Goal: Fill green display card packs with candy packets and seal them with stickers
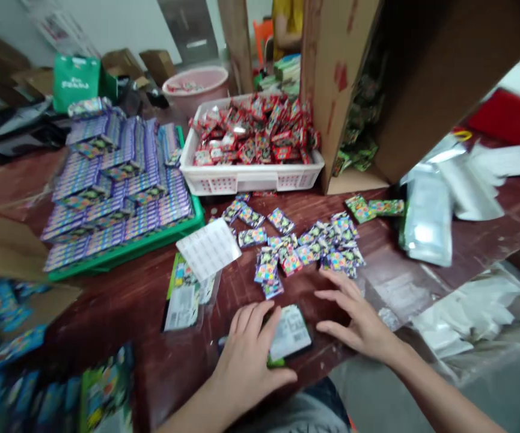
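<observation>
Hands (pixel 305 343) flat around packet (pixel 290 332) | table edge (pixel 318 370) near | sachets (pixel 305 246) beyond

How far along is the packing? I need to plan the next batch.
Done: rows of purple packets fill the green tray. In hand: the left hand presses a flat pouch on the table; the right hand rests beside it. Left: loose small packets and a basket of red ones.

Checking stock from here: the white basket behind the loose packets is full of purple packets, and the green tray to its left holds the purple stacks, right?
Not quite. The head view shows the white basket full of red packets, not purple. The green tray to its left does hold the purple stacks.
</observation>
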A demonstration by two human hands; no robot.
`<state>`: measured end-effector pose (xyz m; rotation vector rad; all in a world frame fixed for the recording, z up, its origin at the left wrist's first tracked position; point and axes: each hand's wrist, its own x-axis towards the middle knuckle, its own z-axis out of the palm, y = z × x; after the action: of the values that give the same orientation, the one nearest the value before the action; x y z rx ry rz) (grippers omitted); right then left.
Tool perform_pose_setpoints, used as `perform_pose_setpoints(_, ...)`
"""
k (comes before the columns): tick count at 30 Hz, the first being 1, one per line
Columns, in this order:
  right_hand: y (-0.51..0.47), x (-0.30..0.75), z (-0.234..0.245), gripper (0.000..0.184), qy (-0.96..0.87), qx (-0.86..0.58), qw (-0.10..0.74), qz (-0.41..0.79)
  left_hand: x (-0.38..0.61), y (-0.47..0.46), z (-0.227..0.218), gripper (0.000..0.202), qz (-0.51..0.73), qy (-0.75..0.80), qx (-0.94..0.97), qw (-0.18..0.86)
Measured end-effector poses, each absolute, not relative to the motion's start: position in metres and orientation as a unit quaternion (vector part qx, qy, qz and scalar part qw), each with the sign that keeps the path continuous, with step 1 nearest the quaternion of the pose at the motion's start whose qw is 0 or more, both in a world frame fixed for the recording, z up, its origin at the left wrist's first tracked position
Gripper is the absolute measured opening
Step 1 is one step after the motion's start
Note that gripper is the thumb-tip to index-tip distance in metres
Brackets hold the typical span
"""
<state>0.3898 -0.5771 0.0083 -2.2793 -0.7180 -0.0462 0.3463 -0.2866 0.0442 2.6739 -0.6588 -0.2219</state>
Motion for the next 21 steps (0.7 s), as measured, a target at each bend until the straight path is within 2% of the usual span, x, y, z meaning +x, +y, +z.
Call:
perform_pose_setpoints(3, -0.607, 0.463, 0.021, 0.038, -0.198, -0.906, 0.349, -0.136, 0.38, -0.29, 0.062, 0.078, -0.012, -0.263, 0.951, 0.162)
perform_pose_setpoints(6, -0.634, 0.568, 0.039, 0.053, -0.097, -0.931, 0.299, -0.186, 0.431, -0.309, 0.079, 0.069, 0.014, -0.245, 0.96, 0.134)
perform_pose_setpoints(9, -0.643, 0.666, 0.049, 0.068, -0.03, -0.934, 0.295, -0.2, 0.477, -0.335, 0.082, 0.091, 0.001, -0.221, 0.969, 0.109)
perform_pose_setpoints(12, -0.639, 0.727, 0.049, 0.062, 0.014, -0.931, 0.317, -0.18, 0.505, -0.355, 0.073, 0.108, -0.041, -0.214, 0.974, 0.065)
perform_pose_setpoints(16, -0.639, 0.739, 0.048, 0.051, 0.074, -0.913, 0.361, -0.177, 0.515, -0.356, 0.068, 0.088, -0.062, -0.219, 0.973, 0.047)
perform_pose_setpoints(19, -0.649, 0.69, 0.051, 0.061, 0.108, -0.888, 0.412, -0.176, 0.506, -0.342, 0.081, 0.083, -0.036, -0.21, 0.972, 0.099)
perform_pose_setpoints(21, -0.658, 0.63, 0.054, 0.059, 0.116, -0.859, 0.477, -0.144, 0.492, -0.336, 0.09, 0.081, -0.011, -0.213, 0.963, 0.165)
